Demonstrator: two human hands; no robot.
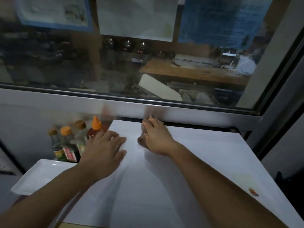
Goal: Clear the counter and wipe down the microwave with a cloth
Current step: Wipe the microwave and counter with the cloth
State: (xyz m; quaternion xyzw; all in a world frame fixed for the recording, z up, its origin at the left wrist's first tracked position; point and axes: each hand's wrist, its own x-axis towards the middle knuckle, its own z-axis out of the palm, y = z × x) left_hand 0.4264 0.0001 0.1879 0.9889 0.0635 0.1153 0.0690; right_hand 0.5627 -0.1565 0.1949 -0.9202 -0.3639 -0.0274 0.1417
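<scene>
Hands on the flat white top of the microwave [164, 186], seen from above. Left hand [105, 150] flat near the top's left edge, fingers straight and spread, holding nothing. Right hand [156, 137] farther in, by the far edge under the grey window frame [197, 111], grip curled round a bunched brown cloth [141, 139] pressed to the top. Left of the microwave, lower down: cluster of sauce bottles with orange and brown caps [72, 142], and nearer, a white rectangular tray [37, 175].

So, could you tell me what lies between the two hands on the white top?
Only bare white microwave top between left hand and right hand, in the head view.
</scene>
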